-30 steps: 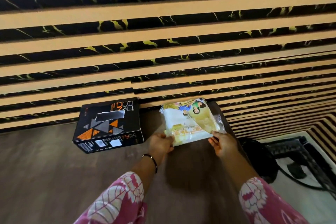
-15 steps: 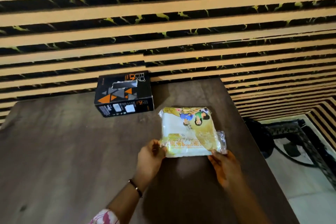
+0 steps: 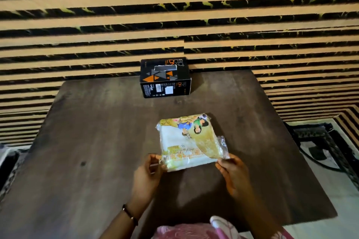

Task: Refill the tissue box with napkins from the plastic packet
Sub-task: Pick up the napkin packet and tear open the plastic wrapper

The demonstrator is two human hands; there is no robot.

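A clear plastic packet (image 3: 189, 141) of white napkins, printed yellow with cartoon figures, lies near the middle of the dark wooden table (image 3: 97, 141). My left hand (image 3: 148, 175) pinches its near left corner. My right hand (image 3: 234, 172) grips its near right corner, where the loose plastic end sticks out. A black tissue box (image 3: 165, 78) with orange and grey triangles stands at the table's far edge against the wall, its top slot facing up. The box lies well beyond the packet, apart from both hands.
A wall (image 3: 174, 15) of tan and black striped panels rises right behind the table. To the right, off the table's edge, a dark metal frame (image 3: 322, 141) and a black cable lie on the pale floor.
The packet has come toward me, away from the box and the wall, with both hands still on its near corners. My view has pulled back, showing more of the table.
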